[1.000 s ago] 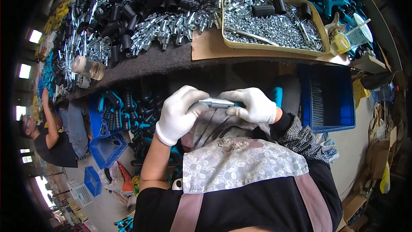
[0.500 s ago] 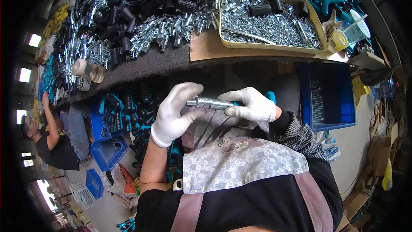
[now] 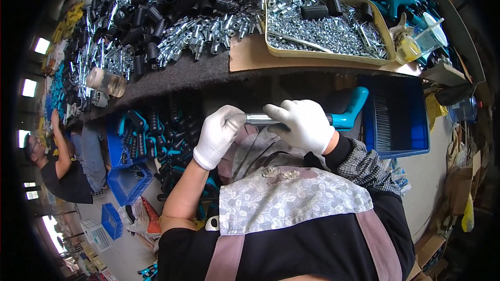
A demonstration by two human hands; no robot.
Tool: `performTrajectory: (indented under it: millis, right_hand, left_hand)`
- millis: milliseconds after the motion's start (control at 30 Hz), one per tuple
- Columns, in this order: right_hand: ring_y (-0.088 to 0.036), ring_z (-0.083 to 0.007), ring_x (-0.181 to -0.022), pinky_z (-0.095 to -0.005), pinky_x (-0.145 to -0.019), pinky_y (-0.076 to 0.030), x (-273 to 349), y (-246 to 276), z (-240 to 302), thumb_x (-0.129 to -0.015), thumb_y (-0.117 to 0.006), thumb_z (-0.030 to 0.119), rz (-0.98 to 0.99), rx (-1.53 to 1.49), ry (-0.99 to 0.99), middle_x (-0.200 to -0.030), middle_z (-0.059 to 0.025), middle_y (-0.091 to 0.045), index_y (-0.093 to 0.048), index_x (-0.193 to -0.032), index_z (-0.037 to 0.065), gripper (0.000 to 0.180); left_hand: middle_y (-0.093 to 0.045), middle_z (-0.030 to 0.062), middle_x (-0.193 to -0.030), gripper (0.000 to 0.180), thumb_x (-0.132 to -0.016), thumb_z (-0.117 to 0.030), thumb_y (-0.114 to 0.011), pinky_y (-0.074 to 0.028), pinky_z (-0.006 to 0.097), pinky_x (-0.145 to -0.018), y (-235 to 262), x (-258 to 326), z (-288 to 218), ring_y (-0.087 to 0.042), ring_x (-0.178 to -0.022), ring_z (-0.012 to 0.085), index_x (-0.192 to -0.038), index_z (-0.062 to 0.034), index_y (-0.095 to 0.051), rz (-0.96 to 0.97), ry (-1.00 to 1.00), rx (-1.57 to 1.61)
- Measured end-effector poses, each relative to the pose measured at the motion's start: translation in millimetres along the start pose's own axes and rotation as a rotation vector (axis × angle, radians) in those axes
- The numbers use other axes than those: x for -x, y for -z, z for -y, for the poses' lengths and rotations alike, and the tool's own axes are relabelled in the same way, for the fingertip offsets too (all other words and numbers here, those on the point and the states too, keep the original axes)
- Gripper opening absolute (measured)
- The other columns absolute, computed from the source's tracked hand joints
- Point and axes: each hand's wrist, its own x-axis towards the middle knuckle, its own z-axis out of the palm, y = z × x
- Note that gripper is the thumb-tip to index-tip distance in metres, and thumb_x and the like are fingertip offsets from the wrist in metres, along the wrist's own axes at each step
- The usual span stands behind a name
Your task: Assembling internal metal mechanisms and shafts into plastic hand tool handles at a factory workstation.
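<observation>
A tool with a bent teal handle [image 3: 356,107] and a silver metal barrel [image 3: 257,119] lies level across my lap. My white-gloved left hand [image 3: 216,136] is closed round the barrel's left end, hiding the tip. Over the barrel's middle lies my right hand [image 3: 306,126], also gloved. Its thumb and fingers grip the tool from above and below, and the teal handle sticks out on its right side.
The bench ahead carries heaped metal fittings [image 3: 190,36], black sleeves, springs and a tan tray [image 3: 333,54] of small metal parts. A clear jar [image 3: 107,82] stands near its edge. Blue crates [image 3: 398,151] flank me; teal-and-black tools fill the left one. Another person [image 3: 65,169] works far left.
The left hand, loosely open near the metal tip before, has closed over it. The right hand has shifted along the barrel, and more of the teal handle shows to its right.
</observation>
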Motion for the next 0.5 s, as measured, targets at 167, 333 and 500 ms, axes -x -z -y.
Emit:
performTrajectory:
  millis: [167,333,500]
  right_hand:
    - [-0.071,-0.0314,-0.097,-0.0364,-0.086,-0.055,2,4,-28,-0.086,-0.072,0.027,0.322,-0.811,-0.112,-0.108,-0.0222,-0.072,-0.067,-0.122,-0.001,0.047]
    - [-0.071,-0.0305,-0.097,-0.0359,-0.087,-0.054,6,1,-27,-0.086,-0.072,0.029,0.32,-0.826,-0.107,-0.108,-0.0228,-0.071,-0.066,-0.123,-0.002,0.048]
    - [-0.071,-0.035,-0.094,-0.0376,-0.084,-0.055,2,3,-22,-0.084,-0.072,0.03,0.222,-0.603,-0.07,-0.105,-0.0233,-0.071,-0.068,-0.121,0.0,0.048]
  left_hand:
    - [-0.063,0.0128,-0.093,0.024,-0.08,0.0,-0.07,-0.053,0.035,-0.073,-5,2,-8,-0.064,-0.084,0.0277,-0.103,-0.0043,-0.066,-0.03,-0.807,-0.436]
    - [-0.066,0.0127,-0.1,0.035,-0.077,-0.007,-0.075,-0.055,0.035,-0.077,0,3,-20,-0.066,-0.089,0.0285,-0.11,-0.0042,-0.065,-0.055,-0.84,-0.522]
    - [-0.067,0.0111,-0.09,0.024,-0.09,-0.015,-0.07,-0.053,0.029,-0.075,-1,8,-18,-0.066,-0.077,0.0178,-0.109,-0.0007,-0.066,0.075,-0.27,-0.242]
